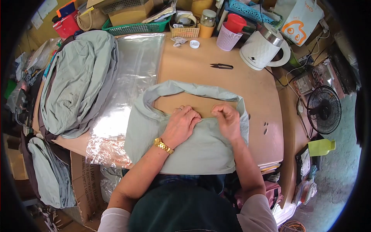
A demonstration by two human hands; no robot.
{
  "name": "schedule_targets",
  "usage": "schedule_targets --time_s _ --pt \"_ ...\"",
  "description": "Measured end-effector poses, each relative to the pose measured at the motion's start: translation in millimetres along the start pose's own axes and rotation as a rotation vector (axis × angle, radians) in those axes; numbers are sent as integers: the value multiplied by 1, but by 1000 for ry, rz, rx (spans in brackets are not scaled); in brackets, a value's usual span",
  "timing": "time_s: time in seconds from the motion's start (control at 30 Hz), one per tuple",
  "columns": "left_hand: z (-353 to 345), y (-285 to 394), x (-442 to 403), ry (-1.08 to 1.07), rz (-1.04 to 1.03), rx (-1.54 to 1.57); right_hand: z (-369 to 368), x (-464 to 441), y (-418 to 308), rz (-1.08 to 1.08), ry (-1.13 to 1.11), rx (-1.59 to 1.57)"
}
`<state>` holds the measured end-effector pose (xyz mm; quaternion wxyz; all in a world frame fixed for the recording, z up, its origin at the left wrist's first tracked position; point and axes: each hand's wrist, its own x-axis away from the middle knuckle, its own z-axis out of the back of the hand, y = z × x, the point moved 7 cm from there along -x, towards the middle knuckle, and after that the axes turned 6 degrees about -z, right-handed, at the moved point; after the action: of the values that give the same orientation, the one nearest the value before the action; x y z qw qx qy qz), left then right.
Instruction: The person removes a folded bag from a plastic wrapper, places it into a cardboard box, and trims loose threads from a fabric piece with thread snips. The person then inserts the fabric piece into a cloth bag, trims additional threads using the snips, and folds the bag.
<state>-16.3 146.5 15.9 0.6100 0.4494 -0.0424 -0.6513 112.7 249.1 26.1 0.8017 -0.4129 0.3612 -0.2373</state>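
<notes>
A pale grey-green fabric bag lies flat on the table, its wide strap looping away from me around the opening. My left hand, with a gold watch on its wrist, is closed on the near edge of that opening, fingers bent over the cloth. At the same edge, a little to the right, my right hand makes a pinch with thumb and forefinger. Whatever sits between those fingertips is too small to make out. A short stretch of the bag's edge shows between the two hands.
Clear plastic sheets and a pile of similar grey-green bags lie on the left. Black thread snips rest beyond the bag. A white electric kettle stands back right, near a black fan. Baskets line the back.
</notes>
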Motion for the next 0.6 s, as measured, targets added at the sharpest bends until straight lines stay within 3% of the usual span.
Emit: schedule_targets --time_s 0.07,0.1,0.17,0.37,0.47,0.6 --pt "0 -1 -1 -14 0 17 4 -8 10 -161 -100 -61" --pt "-1 -1 -2 -14 -6 12 9 -12 7 -157 -103 -61" --pt "-1 0 -1 -18 -8 9 -3 -15 -18 -72 -404 230" --pt "1 1 -3 5 -15 -2 -20 -32 -24 27 -738 422" --pt "1 0 -2 11 -17 4 -31 -37 -31 147 -853 699" --pt "1 0 -2 15 -27 3 -40 -29 -46 328 -819 839"
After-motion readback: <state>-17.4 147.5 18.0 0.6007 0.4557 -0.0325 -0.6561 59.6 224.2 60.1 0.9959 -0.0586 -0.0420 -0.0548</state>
